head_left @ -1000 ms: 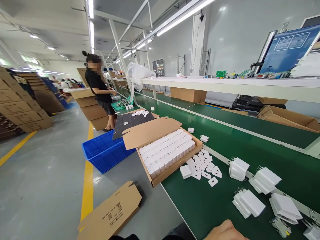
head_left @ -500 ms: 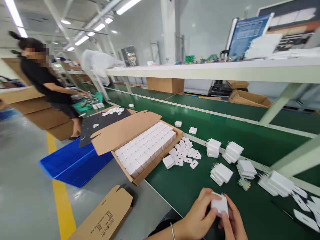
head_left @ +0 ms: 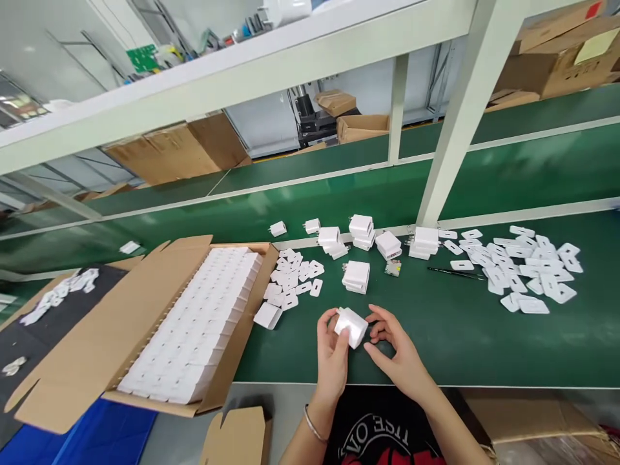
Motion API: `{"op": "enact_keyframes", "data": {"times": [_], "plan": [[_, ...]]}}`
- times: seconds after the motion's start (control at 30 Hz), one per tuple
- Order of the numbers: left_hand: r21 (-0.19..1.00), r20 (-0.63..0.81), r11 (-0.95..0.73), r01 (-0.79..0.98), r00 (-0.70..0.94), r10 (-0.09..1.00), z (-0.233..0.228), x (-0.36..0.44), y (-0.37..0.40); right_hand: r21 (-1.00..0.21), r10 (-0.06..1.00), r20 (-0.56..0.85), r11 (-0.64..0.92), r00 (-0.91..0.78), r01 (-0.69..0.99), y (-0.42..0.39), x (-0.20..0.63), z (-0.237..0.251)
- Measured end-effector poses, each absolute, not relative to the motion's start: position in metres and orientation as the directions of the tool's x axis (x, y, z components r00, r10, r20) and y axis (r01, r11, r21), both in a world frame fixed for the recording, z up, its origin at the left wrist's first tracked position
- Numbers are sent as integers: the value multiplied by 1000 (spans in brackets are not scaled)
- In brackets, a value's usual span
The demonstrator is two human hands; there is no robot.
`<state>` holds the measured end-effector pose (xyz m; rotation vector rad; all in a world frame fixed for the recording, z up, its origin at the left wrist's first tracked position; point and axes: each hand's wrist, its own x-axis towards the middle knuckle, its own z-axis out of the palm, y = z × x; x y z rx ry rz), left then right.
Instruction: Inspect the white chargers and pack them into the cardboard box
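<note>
Gripping a glossy white block-shaped plastic charger [head_left: 353, 328] between thumb and fingers of the left hand [head_left: 332, 358], just above the near part of the smooth green counter [head_left: 465, 352]. Holding the right hand [head_left: 400, 355] empty beside it, fingers loosely curled and apart from the thumb; cannot tell whether touching. Working in front of small stacks of white plastic chargers with metal prongs [head_left: 356, 276], with loose flat white plastic plates [head_left: 289, 278] to the left, near a flap-lidded brown cardboard box [head_left: 238, 342]. Judging by the hands, probably handling or checking a single unit. Would likely call next for steadying the left grip and closing the right fingers on the free side.
</note>
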<state>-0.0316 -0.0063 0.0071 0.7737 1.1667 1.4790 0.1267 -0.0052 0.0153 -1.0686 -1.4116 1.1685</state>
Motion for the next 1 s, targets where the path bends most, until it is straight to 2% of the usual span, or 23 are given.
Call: {"op": "enact_keyframes", "data": {"times": [0.1,0.2,0.27,0.33,0.4,0.43,0.5,0.57,0.63,0.7,0.77,0.83,0.87,0.93,1.0], "plan": [[901,-177,131,-414,-74,981,19,-34,-7,-985,971,154,166,-180,52,-6,129,21],[889,-207,224,-399,88,974,25,-29,-14,-982,962,144,168,-231,84,-7,132,27],[910,-178,189,-370,64,982,25,-24,-21,-982,958,134,162,-254,95,-7,134,28],[940,-104,76,-332,-67,992,25,-22,-25,-987,955,134,154,-264,53,-7,134,27],[965,23,-93,-246,-271,962,24,-25,-26,-991,959,135,130,-250,-36,-7,135,23],[968,127,-201,-153,-392,911,24,-30,-24,-990,964,132,116,-230,-83,-6,135,21],[906,416,-390,166,-521,745,25,-45,-18,-985,977,117,90,-181,-148,-5,134,18],[736,669,-478,480,-407,622,24,-61,-11,-985,985,94,71,-145,-155,-4,133,18],[620,745,-498,607,-255,617,21,-74,-5,-992,988,70,55,-136,-112,-4,132,20],[656,703,-464,596,-259,662,18,-78,-1,-998,990,48,42,-131,-48,-5,131,22],[777,595,-377,504,-391,702,17,-77,-1,-999,990,33,34,-138,8,-7,129,24],[923,371,-254,290,-487,791,20,-73,-1,-998,988,34,42,-153,47,-8,128,25],[974,223,-178,139,-477,850,23,-71,-2,-997,985,40,51,-169,63,-9,128,25],[989,-61,17,-148,-294,954,31,-66,-3,-994,976,57,74,-209,77,-10,128,26],[936,-212,191,-297,-39,977,38,-60,-5,-995,964,69,86,-257,57,-10,130,26]]}}
